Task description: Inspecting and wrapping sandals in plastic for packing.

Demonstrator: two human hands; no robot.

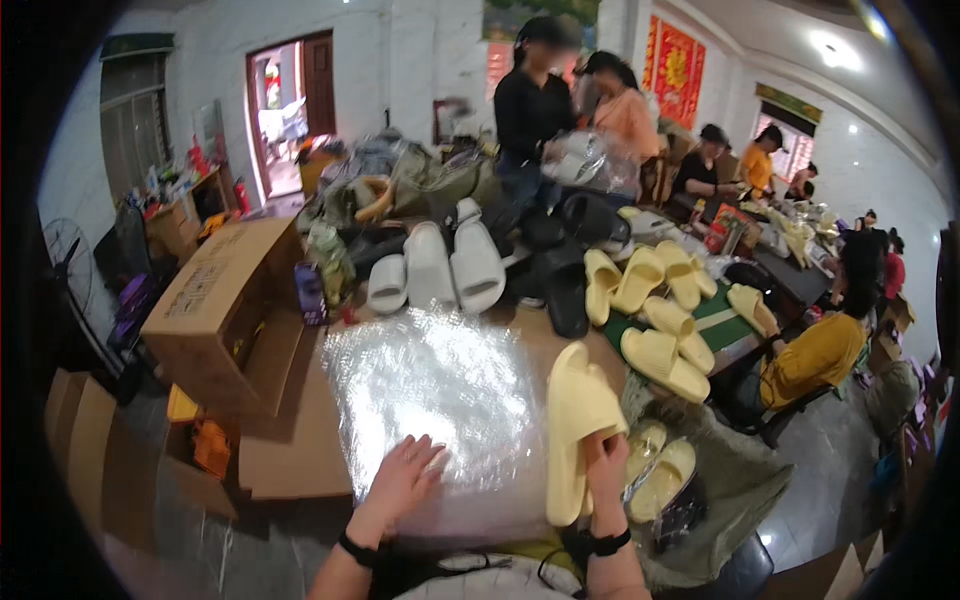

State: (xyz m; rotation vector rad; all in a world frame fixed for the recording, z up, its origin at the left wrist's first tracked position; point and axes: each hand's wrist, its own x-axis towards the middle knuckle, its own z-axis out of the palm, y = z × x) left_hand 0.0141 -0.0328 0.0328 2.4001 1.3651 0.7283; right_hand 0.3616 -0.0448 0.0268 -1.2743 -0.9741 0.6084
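Observation:
My left hand (408, 478) lies flat, fingers stretched, on the lower part of a stack of clear bubble-wrap sheets (430, 370) that shines under the light. My right hand (606, 475) grips a pale yellow slide sandal (580, 410), held on edge at the right side of the stack with its toe pointing away from me; the fingers are partly hidden at its strap. Whether a second sandal is pressed against it I cannot tell. Just right of that hand, a pair of yellow slides (662, 478) in clear plastic rests on a greenish woven sack (735, 500).
Beyond the wrap stand white slides (430, 265) and black slides (560, 280). Several loose yellow slides (660, 360) lie at the right. An open cardboard box (220, 310) is at the left. Two people (540, 120) stand across the table; a seated person in yellow (815, 360) is at the right.

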